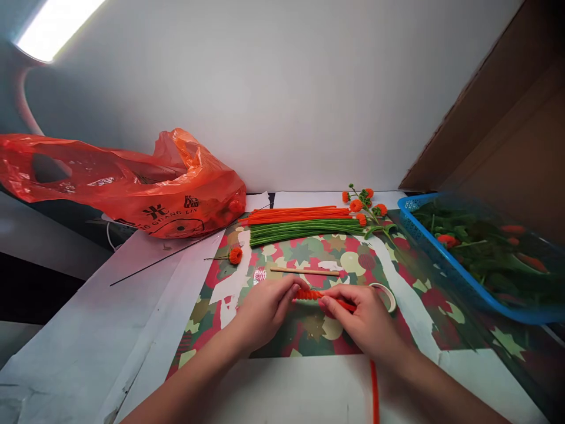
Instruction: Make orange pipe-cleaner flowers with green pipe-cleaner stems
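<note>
Between my two hands stretches an orange pipe cleaner (309,294), coiled in tight loops; a rod inside the coil, if any, is hidden. My left hand (269,309) pinches the coil's left end. My right hand (359,312) closes on its right end, where an uncoiled orange length runs under the palm. An orange strand (375,391) hangs below my right wrist toward the bottom edge. A thin wooden stick (304,271) lies just beyond my hands. Partly behind my right hand sits a roll of pale tape (390,299).
Orange pipe cleaners (300,214) and green pipe cleaners (304,231) lie bundled farther back. A fuzzy orange flower (235,255) rests left, a flower sprig (368,206) back right. A red plastic bag (189,200) stands left; a blue basket (454,265) of greenery is right, beside cardboard (498,112).
</note>
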### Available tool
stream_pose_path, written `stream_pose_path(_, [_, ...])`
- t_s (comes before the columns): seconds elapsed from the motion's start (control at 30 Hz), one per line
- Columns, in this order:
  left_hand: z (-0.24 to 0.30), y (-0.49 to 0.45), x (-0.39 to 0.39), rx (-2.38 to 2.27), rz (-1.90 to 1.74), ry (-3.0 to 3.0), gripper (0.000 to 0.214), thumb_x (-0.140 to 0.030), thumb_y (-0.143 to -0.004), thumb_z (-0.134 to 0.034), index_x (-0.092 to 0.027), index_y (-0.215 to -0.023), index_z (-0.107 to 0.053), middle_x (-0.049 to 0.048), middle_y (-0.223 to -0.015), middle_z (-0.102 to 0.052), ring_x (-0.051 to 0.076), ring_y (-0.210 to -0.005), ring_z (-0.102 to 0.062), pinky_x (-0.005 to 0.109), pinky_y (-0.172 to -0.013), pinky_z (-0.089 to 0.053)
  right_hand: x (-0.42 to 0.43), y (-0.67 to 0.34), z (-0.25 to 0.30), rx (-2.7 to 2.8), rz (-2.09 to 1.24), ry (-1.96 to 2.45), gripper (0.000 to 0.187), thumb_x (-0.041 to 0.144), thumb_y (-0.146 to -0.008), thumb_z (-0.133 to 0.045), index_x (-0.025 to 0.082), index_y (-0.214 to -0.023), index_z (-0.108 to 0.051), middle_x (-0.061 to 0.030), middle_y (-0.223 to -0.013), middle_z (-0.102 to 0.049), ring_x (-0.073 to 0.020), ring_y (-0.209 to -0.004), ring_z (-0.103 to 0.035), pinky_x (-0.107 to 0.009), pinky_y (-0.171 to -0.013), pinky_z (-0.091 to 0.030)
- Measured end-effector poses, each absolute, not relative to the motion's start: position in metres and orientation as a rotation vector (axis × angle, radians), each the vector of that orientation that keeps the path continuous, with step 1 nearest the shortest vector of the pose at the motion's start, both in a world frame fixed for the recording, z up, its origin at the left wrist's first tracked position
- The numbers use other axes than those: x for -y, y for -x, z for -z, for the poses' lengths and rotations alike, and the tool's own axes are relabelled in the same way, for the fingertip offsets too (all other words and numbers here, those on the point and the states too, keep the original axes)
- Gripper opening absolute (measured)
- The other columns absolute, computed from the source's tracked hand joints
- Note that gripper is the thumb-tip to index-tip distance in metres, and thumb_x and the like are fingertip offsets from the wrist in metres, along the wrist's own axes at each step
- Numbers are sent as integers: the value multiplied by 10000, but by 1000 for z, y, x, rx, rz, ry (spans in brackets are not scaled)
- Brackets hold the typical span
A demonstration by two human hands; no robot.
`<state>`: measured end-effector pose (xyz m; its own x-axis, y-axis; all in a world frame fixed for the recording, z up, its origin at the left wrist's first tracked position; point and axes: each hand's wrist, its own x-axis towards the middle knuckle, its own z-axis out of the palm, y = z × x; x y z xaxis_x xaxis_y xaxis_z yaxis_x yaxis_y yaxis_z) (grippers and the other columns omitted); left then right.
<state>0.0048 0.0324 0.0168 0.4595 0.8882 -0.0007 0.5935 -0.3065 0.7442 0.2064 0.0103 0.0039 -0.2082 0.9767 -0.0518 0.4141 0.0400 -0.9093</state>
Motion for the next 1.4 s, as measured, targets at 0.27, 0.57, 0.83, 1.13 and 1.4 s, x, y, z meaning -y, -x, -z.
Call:
stream_pose_path(0.27, [-6,-17,-20,-1268,-945,-1677,333,-358,-955,-341,-211,-992,-637,8,-684,-554,158,-590,-475,252,-555,-337,-4,-202,6,1408,-1096,1330,242,374,-839,-608,193,-923,-745,-42,-693,-695,-173,-601,-633,-264,-531,-520])
stream_pose_path(0.57, [0,-23,-18,-1064,-975,-1129,420,-545,-870,-469,-160,-939,-622,-66,-538,-272,103,-503,-244,234,-486,-206,-4,-203,9,1422,-872,1220,95,300,-755,-708,238,-781,-775,-53,-731,-745,-209,-673,-687,-322,-634,-583])
stream_pose_path(0.83, [0,-17,-25,-773,-866,-872,367,-520,-837,-556,-157,-893,-574,-97,-527,-204,67,-474,-151,222,-473,-146,-15,-210,12,1115,-1586,1071,302,434,-661,-780,152,-755,-724,5,-550,-595,-90,-453,-520,-214,-441,-453])
stream_pose_path(1.13, [-13,7,-38,-761,-455,-1167,407,-559,-847,-504,-160,-827,-585,-86,-532,-266,72,-465,-180,223,-453,-167,-26,-229,-18,1551,-1736,1103,198,344,-693,-752,156,-671,-692,-8,-652,-626,-117,-599,-574,-223,-544,-454])
stream_pose_path(1.4, [-34,12,-42,-963,-325,-1609,410,-502,-921,-376,-177,-847,-616,-26,-683,-435,111,-583,-388,221,-530,-332,-21,-225,-20,1737,-1512,1380,143,307,-754,-655,179,-694,-677,40,-507,-473,-92,-475,-410,-210,-444,-297])
